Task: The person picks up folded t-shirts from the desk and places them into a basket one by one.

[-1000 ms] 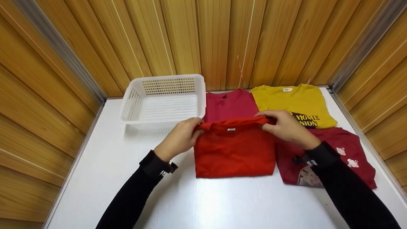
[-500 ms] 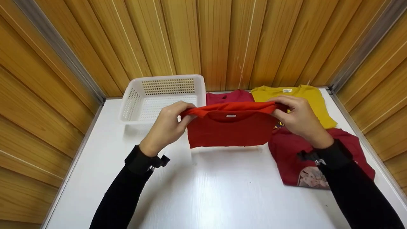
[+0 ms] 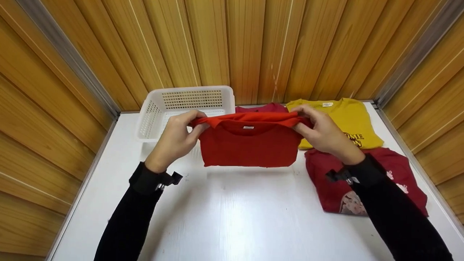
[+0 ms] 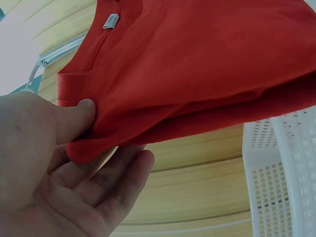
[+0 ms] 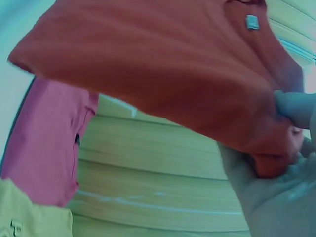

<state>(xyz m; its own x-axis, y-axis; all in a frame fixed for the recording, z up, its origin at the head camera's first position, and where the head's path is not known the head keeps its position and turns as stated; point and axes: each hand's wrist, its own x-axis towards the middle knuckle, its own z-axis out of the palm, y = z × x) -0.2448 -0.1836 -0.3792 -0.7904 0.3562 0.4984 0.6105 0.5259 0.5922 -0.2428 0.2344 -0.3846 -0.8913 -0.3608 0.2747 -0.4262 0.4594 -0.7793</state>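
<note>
A folded red T-shirt (image 3: 250, 145) hangs above the white table, its collar edge up and a small white label inside the neck. My left hand (image 3: 180, 136) pinches its left upper corner; in the left wrist view the thumb lies on top and the fingers sit beneath the cloth (image 4: 163, 74). At the other upper corner my right hand (image 3: 320, 130) pinches the shirt between thumb and fingers, also seen in the right wrist view, where the red cloth (image 5: 173, 74) stretches away from the thumb. The shirt's lower edge hangs over its shadow on the table.
A white plastic basket (image 3: 145, 105) stands at the back left, partly behind my left hand. Behind the red shirt lies a pink shirt (image 3: 268, 108). A yellow folded shirt (image 3: 348, 116) and a dark red one (image 3: 388, 181) lie to the right. Wood-look walls enclose the table (image 3: 246, 217).
Both hands have raised the folded red T-shirt off the table, then shifted it left toward the basket. The other shirts and the basket have stayed put.
</note>
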